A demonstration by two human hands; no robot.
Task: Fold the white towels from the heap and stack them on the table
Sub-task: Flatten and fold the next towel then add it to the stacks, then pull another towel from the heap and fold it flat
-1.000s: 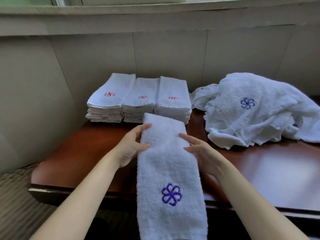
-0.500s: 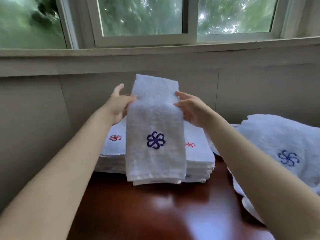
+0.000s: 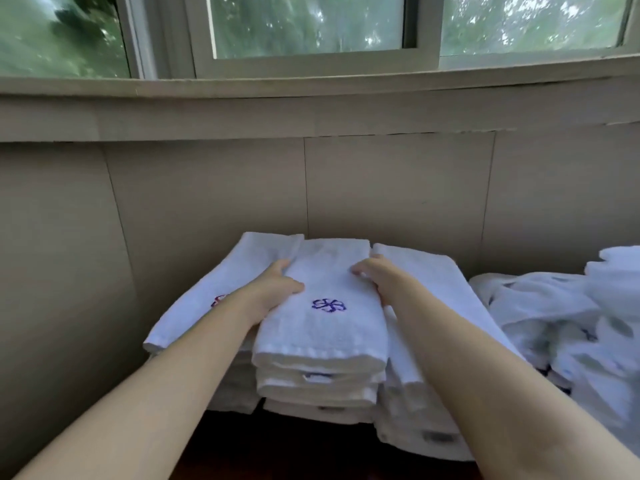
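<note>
A folded white towel (image 3: 325, 327) with a blue flower emblem lies on top of the middle stack (image 3: 318, 389) of folded towels. My left hand (image 3: 273, 292) grips its left edge with the thumb on top. On the other side, my right hand (image 3: 381, 278) holds the right edge with its fingers curled over it. A left stack (image 3: 194, 306) with a red emblem and a right stack (image 3: 433, 289) flank the middle one. The heap (image 3: 571, 323) of unfolded white towels lies at the right.
The stacks stand against a beige panelled wall (image 3: 381, 188) at the back of a dark brown table (image 3: 284, 445). A window sill (image 3: 311, 88) runs above the wall. Only a strip of table shows in front of the stacks.
Both hands carried the folded towel up off the table's front, forward over the stacks, and lowered it flat onto the middle stack. The view has moved closer to the wall.
</note>
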